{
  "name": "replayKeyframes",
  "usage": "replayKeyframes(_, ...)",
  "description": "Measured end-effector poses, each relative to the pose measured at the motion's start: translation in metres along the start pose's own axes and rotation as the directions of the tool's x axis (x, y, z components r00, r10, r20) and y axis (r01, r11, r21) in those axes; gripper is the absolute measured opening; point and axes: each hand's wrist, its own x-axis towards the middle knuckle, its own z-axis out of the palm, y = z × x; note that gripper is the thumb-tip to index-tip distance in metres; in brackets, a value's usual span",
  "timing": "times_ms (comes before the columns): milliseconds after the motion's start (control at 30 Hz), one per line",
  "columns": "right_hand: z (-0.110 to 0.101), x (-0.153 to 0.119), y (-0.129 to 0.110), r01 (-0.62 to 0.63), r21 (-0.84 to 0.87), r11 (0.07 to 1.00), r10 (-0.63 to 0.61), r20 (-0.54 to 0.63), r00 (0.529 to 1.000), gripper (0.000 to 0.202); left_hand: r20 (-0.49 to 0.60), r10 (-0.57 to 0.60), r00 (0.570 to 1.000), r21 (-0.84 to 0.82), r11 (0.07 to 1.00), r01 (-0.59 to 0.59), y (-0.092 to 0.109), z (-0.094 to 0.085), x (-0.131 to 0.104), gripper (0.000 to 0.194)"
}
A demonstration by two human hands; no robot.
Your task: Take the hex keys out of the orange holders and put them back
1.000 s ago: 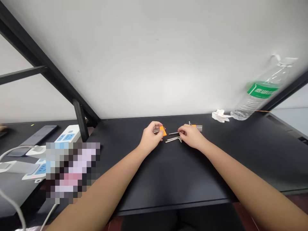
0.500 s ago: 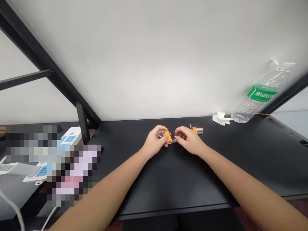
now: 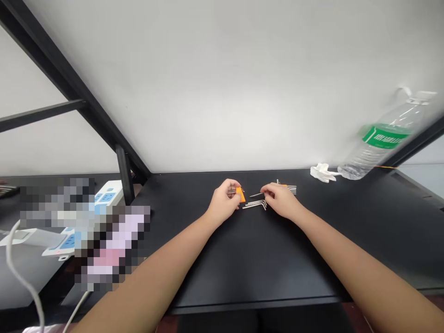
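An orange holder (image 3: 240, 194) with metal hex keys in it is pinched in my left hand (image 3: 223, 200). To its right, my right hand (image 3: 281, 200) has its fingers closed on a thin metal hex key (image 3: 255, 195) that points toward the holder. Between and just below my hands, several L-shaped hex keys (image 3: 254, 204) lie side by side on the black table, their bent ends at the right. Behind my right hand lies a second orange holder (image 3: 285, 186) with metal keys sticking out to the right, partly hidden by that hand.
Crumpled white tissue (image 3: 323, 172) and a clear plastic bottle with a green label (image 3: 385, 137) stand near the wall at the right. At the left are a white power strip (image 3: 110, 192), a white cable (image 3: 24, 280), a blurred-out object and a black metal frame (image 3: 124, 173).
My right hand has moved right, away from the orange holder in my left hand, with a hex key now visible in its fingers. The loose keys between my hands show more fully.
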Motion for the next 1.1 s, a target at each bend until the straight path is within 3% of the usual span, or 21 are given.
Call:
replayKeyframes(67,-0.001,-0.002,-0.002,0.042,-0.107,0.993,-0.037,0.043,0.998,0.016,0.003,0.003,1.000,0.001,1.000,-0.003,0.001,0.000,-0.001,0.028)
replayKeyframes(267,0.000,-0.013,-0.012,0.146,-0.170,0.974,-0.112,0.196,0.974,0.018,0.015,0.015,1.000,-0.006,1.000,-0.015,0.002,0.000,-0.004,0.028)
replayKeyframes(433,0.000,-0.014,-0.016,0.233,-0.167,0.958,-0.208,0.153,0.966,0.013,0.013,0.008,1.000,0.001,1.000,-0.008,0.002,0.001,-0.003,0.027)
replayKeyframes(567,0.005,-0.013,-0.025,0.117,0.133,0.984,-0.119,0.009,0.993,0.003,0.050,0.054,0.997,0.039,0.998,-0.056,0.003,0.005,-0.008,0.025)
replayKeyframes(633,0.010,-0.012,-0.027,0.041,0.333,0.942,-0.045,0.003,0.999,0.007,0.071,0.074,0.995,0.066,0.995,-0.079,0.005,0.008,-0.011,0.023)
replayKeyframes(733,0.014,-0.011,-0.028,-0.012,0.502,0.865,-0.001,0.025,1.000,0.011,0.098,0.112,0.989,0.117,0.986,-0.123,0.010,0.011,-0.015,0.019)
replayKeyframes(933,0.013,-0.012,-0.031,-0.069,0.631,0.773,0.012,0.094,0.995,0.015,0.121,0.158,0.980,0.185,0.966,-0.178,0.014,0.012,-0.017,0.017)
replayKeyframes(1100,0.015,-0.012,-0.031,-0.054,0.632,0.773,0.002,0.083,0.997,0.014,0.146,0.173,0.974,0.236,0.950,-0.204,0.015,0.012,-0.017,0.016)
